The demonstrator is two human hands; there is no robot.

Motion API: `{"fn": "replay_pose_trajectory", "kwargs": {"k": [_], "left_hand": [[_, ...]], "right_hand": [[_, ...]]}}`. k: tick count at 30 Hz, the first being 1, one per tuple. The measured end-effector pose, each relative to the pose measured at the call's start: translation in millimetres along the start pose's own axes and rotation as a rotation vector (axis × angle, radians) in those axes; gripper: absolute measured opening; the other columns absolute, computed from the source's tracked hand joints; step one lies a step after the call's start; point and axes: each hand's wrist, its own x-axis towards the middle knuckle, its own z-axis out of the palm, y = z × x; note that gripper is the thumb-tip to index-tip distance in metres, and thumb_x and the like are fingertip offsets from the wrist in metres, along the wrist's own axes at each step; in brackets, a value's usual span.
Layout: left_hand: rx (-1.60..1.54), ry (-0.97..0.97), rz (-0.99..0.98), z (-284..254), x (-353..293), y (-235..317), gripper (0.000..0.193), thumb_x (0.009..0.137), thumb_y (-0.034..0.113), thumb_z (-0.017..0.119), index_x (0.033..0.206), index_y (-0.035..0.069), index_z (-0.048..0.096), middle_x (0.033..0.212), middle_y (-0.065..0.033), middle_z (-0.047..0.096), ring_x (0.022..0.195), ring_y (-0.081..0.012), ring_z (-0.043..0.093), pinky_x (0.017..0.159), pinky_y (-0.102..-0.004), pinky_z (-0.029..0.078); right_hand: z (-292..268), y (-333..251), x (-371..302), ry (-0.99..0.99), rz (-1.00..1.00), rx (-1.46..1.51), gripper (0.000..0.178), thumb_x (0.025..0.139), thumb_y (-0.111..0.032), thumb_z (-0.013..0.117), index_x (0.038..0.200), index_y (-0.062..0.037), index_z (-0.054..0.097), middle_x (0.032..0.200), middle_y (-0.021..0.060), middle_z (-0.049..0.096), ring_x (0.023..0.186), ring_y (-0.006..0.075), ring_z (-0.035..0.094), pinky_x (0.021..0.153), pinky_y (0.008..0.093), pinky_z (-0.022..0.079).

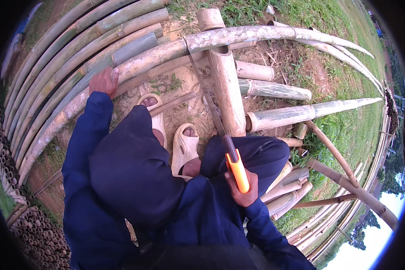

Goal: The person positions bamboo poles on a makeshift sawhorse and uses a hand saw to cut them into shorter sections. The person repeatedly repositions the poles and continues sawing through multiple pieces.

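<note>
A long bamboo pole [247,36] with a pale, mottled skin runs across in front of me. My left hand [104,82] is closed over this pole on the left side. In my right hand [244,189] is the orange handle of a hand saw [238,173]. Its long, dark blade stretches away from me, and the tip end lies at a cut line in the pole. Under the pole, just right of the blade, a thick bamboo post [227,92] with a notched top lies toward me; another bamboo stump [210,19] stands beyond it.
Several long bamboo poles [81,36] lie side by side at the left. Cut bamboo lengths [281,117] lie on the ground to the right. My feet in beige clogs [184,146] are between my knees and the pole. Stacked bamboo ends [38,234] fill the lower left.
</note>
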Motion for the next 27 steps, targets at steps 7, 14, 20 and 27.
{"fn": "replay_pose_trajectory", "kwargs": {"k": [7, 14, 20, 27], "left_hand": [[-0.059, 0.096, 0.065, 9, 6, -1, 0.054, 0.107, 0.048, 0.040, 0.120, 0.002, 0.066, 0.112, -0.0233, 0.071, 0.101, -0.0431, 0.067, 0.091, -0.0531, 0.050], [-0.064, 0.178, 0.068, 18, 2, -7, 0.051, 0.107, 0.049, 0.041, 0.113, 0.004, 0.066, 0.107, -0.0224, 0.071, 0.097, -0.0431, 0.068, 0.088, -0.0522, 0.052], [-0.054, 0.093, 0.038, 5, 4, -2, 0.051, 0.106, 0.049, 0.042, 0.113, 0.004, 0.066, 0.106, -0.0217, 0.072, 0.097, -0.0422, 0.068, 0.087, -0.0511, 0.052], [-0.083, 0.268, 0.085, 18, 1, -6, 0.050, 0.106, 0.047, 0.044, 0.110, 0.003, 0.067, 0.106, -0.0207, 0.072, 0.100, -0.0405, 0.068, 0.090, -0.0494, 0.052]], "right_hand": [[32, 7, 117, 0.050, 0.025, 0.053, 0.018, 0.091, -0.012, 0.075, 0.096, 0.0036, 0.068, 0.073, 0.0153, 0.068, 0.065, 0.0210, 0.064, 0.064, 0.0360, 0.051], [24, 1, 45, 0.028, 0.061, 0.052, 0.023, 0.092, -0.006, 0.074, 0.112, 0.0037, 0.070, 0.075, 0.0116, 0.068, 0.068, 0.0142, 0.063, 0.068, 0.0325, 0.053], [19, 5, 21, 0.067, 0.050, 0.028, 0.024, 0.091, -0.006, 0.073, 0.113, 0.0040, 0.071, 0.076, 0.0124, 0.070, 0.068, 0.0144, 0.065, 0.068, 0.0314, 0.053], [53, 7, 116, 0.062, -0.066, 0.074, 0.021, 0.093, -0.012, 0.074, 0.086, 0.0035, 0.062, 0.064, 0.0104, 0.057, 0.057, 0.0171, 0.045, 0.057, 0.0355, 0.044]]}}
